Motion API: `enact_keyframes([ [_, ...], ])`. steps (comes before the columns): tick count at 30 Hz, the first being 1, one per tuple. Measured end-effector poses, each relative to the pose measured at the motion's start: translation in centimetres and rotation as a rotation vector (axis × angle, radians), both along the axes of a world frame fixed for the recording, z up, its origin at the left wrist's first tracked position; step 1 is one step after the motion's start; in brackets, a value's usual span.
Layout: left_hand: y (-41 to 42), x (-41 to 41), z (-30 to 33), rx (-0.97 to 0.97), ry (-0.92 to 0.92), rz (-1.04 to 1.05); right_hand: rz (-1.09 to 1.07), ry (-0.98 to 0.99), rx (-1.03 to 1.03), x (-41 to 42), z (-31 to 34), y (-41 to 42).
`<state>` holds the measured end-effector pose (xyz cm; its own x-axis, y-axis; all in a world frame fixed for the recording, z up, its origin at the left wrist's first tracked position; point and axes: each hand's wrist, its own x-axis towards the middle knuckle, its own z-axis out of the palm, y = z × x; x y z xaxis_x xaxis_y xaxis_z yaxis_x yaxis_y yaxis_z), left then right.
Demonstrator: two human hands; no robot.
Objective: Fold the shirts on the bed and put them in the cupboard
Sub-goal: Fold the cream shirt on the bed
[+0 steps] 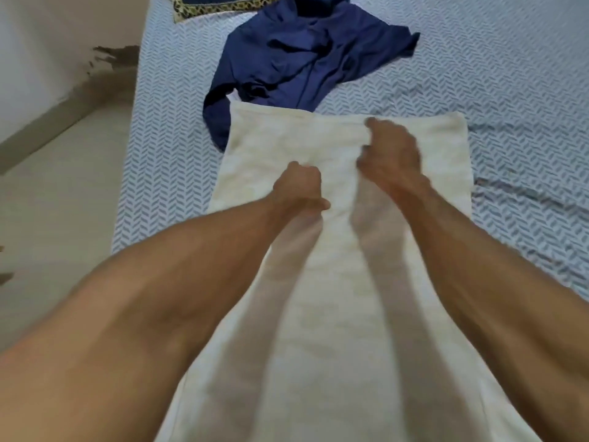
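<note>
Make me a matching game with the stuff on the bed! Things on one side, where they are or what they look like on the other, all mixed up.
Things
1. white shirt
2. blue shirt
3. pillow
4. bedsheet

Descriptions
A. crumpled in a heap, beyond the hands
B. patterned border, at the far top edge
C. grey zigzag print, under everything
D. laid out long, with the left hand and the right hand on it

Pairs: 1-D, 2-A, 3-B, 4-C
</note>
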<state>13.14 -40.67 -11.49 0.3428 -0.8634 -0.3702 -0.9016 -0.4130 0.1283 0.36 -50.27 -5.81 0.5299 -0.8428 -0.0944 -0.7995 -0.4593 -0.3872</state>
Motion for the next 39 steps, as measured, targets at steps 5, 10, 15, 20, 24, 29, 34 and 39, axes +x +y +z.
enact_keyframes([
  [5, 3.0, 4.8, 0.2, -0.228, 0.371, 0.121, 0.331, 0.386, 0.023, 9.2, -2.7, 0.6],
  [10, 4.4, 13.8, -0.7, -0.752, 0.182, 0.687, 0.309, 0.348, 0.136, 7.1, -3.4, -2.5],
  [15, 1.3, 18.6, -1.4, -0.558, 0.279, 0.852, 0.323, 0.4, 0.087, 8.1, -4.4, -2.6],
  [20, -1.1, 19.5, 0.8, -0.771, 0.225, 0.827, 0.347, 0.449, 0.02, 8.7, -4.6, -2.0],
  [24, -0.1, 19.7, -1.4, -0.615, 0.099, 0.84, 0.355, 0.458, -0.029, 8.7, -5.2, -1.2],
  [29, 3.2, 18.3, -0.8, -0.616, 0.25, 0.727, 0.315, 0.448, -0.046, 8.9, -5.8, -0.9],
  [34, 15.6, 13.0, 2.1, -0.366, 0.44, 0.466, 0.267, 0.471, -0.026, 8.6, -5.3, 1.3],
  [39, 28.8, 9.0, 2.1, -0.114, 0.43, 0.478, 0.151, 0.337, 0.042, 8.0, -3.8, 8.3],
])
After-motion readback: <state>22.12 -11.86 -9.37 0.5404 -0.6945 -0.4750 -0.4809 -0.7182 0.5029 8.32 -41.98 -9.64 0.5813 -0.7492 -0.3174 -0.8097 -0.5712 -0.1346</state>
